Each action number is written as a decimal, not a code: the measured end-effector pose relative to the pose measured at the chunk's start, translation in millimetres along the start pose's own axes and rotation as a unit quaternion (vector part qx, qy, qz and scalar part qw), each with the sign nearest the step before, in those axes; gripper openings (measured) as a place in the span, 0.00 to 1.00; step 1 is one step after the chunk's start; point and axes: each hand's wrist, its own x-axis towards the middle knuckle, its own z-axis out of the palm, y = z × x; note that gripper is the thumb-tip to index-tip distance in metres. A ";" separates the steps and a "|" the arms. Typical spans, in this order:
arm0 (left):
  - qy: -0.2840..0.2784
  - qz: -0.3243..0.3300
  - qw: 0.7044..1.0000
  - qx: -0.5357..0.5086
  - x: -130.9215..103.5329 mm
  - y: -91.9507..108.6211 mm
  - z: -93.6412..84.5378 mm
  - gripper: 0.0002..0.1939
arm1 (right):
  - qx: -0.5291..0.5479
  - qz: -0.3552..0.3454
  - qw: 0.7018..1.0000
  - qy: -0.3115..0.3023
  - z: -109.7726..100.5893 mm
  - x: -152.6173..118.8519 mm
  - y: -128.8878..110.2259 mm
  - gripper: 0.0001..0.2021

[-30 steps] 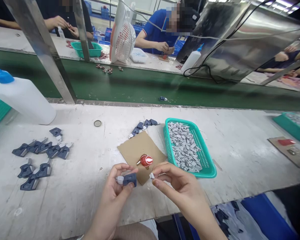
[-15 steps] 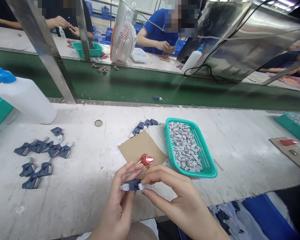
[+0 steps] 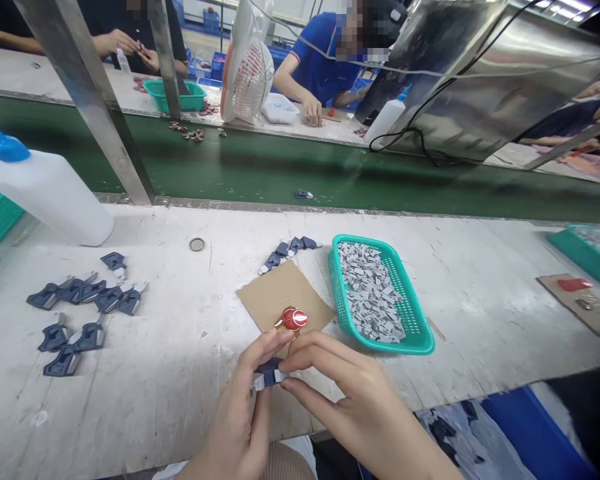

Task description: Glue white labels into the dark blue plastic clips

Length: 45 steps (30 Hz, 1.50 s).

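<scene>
Between my two hands is a small dark blue plastic part with light grey pieces at its ends. My left hand is closed around its left side, partly covering it. The thumb and fingertips of my right hand pinch the grey piece at its right end. Just beyond my fingers lies a brown cardboard square with a shiny red round object on it. A green basket full of small grey pieces stands to the right of the cardboard.
Several similar blue-and-grey parts lie at the left, others behind the cardboard. A white squeeze bottle stands at back left, a bottle cap near the middle. Beyond runs a green belt; co-workers sit across it.
The held part has shifted slightly right and turned a little in my hands. On the belt, the loose part and red pieces have moved left. A co-worker opposite has lowered a hand to the table.
</scene>
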 end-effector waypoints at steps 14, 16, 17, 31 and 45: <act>0.091 -0.061 0.988 -0.107 6.0 3.0 6.5 0.20 | 0.184 0.071 0.980 0.037 16.3 0.6 10.1 0.08; 0.109 -0.063 0.983 -0.133 8.1 7.2 6.5 0.17 | 0.257 0.076 0.960 0.077 25.0 -1.8 10.9 0.08; 0.114 -0.057 0.981 -0.147 8.8 9.6 6.5 0.16 | 0.284 0.073 0.951 0.097 28.9 -3.3 11.0 0.09; 0.183 0.036 0.979 -0.079 9.1 27.1 15.2 0.14 | 0.364 0.058 0.910 0.189 60.0 -13.4 15.4 0.08; 0.222 -0.160 0.955 0.111 12.0 10.2 -41.4 0.13 | 0.158 0.108 0.979 0.062 8.3 -16.7 30.2 0.12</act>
